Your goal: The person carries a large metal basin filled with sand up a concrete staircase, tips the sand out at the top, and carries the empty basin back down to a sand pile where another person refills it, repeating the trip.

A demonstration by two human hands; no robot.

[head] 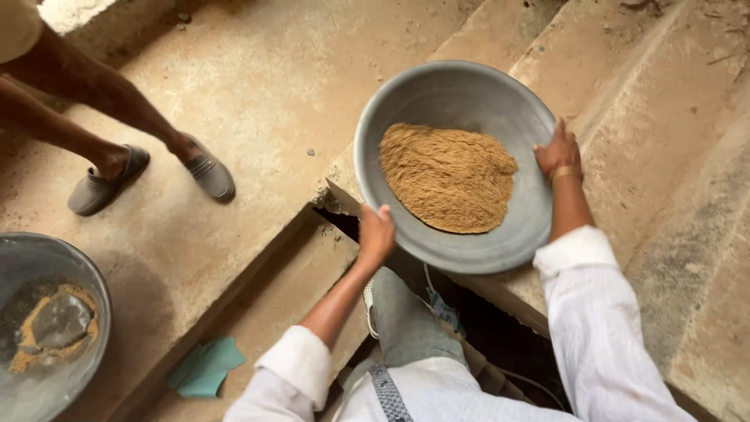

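one grey metal pan [469, 94] w/ brown grain heap [447, 178], tilted

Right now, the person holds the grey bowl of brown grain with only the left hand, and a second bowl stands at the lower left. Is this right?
Not quite. In the head view both hands hold the bowl: left hand and right hand each grip the rim. The grain and second bowl are as stated.

1. I see bare concrete floor [258, 86] open left of the grey pan [500, 242], up to the step edge.
2. Another person's slippered feet [148, 176] block the floor's left side.
3. A second metal basin [47, 258] fills the lower-left corner; a green scrap [207, 366] lies near it.
4. The steps [664, 101] on the right are open.
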